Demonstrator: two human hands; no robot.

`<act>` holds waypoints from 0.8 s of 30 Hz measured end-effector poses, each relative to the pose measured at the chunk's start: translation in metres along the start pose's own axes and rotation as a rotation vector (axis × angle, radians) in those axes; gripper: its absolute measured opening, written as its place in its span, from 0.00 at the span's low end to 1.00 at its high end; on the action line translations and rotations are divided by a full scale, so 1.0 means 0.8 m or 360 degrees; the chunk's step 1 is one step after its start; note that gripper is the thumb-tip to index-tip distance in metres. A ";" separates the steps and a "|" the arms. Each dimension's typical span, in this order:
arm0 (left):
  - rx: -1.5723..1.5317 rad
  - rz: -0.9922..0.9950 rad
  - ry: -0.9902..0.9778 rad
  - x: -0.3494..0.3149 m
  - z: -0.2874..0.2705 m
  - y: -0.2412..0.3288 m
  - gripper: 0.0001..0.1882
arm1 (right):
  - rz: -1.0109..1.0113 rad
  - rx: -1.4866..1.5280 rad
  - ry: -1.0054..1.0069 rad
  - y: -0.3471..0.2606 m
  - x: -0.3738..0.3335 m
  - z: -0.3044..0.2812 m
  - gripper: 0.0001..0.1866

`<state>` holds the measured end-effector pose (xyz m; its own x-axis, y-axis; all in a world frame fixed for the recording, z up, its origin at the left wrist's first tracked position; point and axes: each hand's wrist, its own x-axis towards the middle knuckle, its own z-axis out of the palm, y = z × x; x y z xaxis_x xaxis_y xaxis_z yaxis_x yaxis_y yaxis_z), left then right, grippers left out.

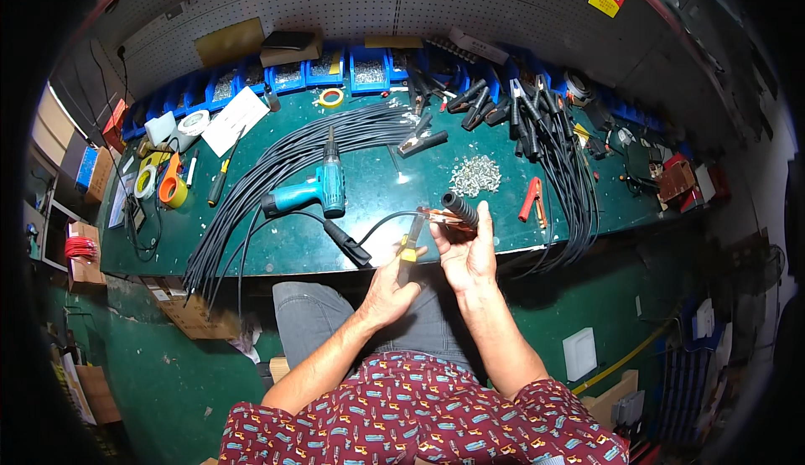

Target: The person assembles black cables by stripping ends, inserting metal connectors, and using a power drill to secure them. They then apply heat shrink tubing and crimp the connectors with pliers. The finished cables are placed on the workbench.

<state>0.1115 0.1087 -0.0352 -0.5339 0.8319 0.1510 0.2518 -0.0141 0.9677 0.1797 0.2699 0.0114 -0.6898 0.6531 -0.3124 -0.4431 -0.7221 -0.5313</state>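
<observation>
My left hand is closed round the handles of yellow-and-black pliers. Their head points away from me, beside a copper-coloured battery clamp with ribbed black grips. That clamp rests in my right hand, pinched between thumb and fingers just over the table's front edge. A thin black cable runs left from the clamp to a loose black rubber sleeve. Whether the plier jaws touch the clamp is hard to make out.
A teal cordless drill lies before a bundle of black cables. Metal screws are heaped behind my right hand, with a red clamp to their right. More black clamps with cables lie farther right. Blue bins line the back.
</observation>
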 end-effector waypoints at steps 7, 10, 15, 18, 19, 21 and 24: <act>0.0074 -0.0046 0.0279 -0.006 0.013 -0.001 0.12 | -0.0117 -0.0020 -0.0010 0.010 -0.015 0.005 0.25; 0.0176 -0.0036 0.0443 -0.004 0.017 0.005 0.04 | -0.0274 -0.0086 -0.0047 0.016 -0.013 0.000 0.22; 0.0089 -0.0236 0.0268 -0.001 0.005 0.010 0.15 | -0.0332 -0.0115 -0.0083 0.016 -0.012 0.000 0.22; 0.0033 -0.0132 0.0149 -0.003 0.001 0.005 0.23 | -0.0194 0.0017 -0.0063 0.013 -0.002 -0.009 0.25; 0.0033 -0.0070 0.0117 -0.005 0.002 0.000 0.26 | -0.0128 0.0070 -0.0061 0.011 0.000 -0.008 0.26; 0.0124 -0.0012 0.0085 -0.006 0.004 -0.008 0.30 | -0.0120 0.0099 -0.0064 0.009 -0.003 0.002 0.28; 0.0193 0.0019 0.0110 -0.006 0.010 -0.016 0.30 | -0.0107 0.0119 -0.0071 0.009 -0.004 0.002 0.29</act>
<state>0.1168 0.1093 -0.0502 -0.5836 0.7919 0.1798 0.3517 0.0469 0.9349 0.1776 0.2623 0.0099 -0.6813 0.6909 -0.2418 -0.5295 -0.6932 -0.4890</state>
